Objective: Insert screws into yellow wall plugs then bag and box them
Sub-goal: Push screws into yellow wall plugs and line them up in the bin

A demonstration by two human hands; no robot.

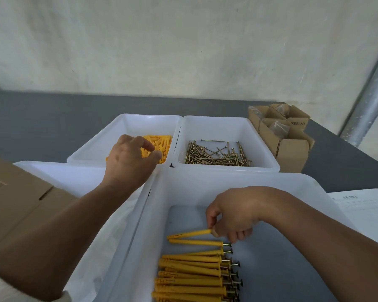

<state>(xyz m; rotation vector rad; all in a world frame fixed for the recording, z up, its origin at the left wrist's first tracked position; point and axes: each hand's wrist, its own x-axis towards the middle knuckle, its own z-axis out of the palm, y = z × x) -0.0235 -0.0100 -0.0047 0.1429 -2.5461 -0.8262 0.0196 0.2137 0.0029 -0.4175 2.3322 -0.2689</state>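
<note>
Plug (189, 234) in right hand (234, 214) — long axis left-right, tip leftward.

Head camera looks down, close over the bins (225, 168)

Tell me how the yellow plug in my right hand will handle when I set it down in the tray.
Probably stiff: the yellow plug juts straight from your right hand, pinched at one end, without sagging. Likely light, since that pinch carries it. It could roll, being round, though the finished plugs beside it lie lined up in the tray.
</note>
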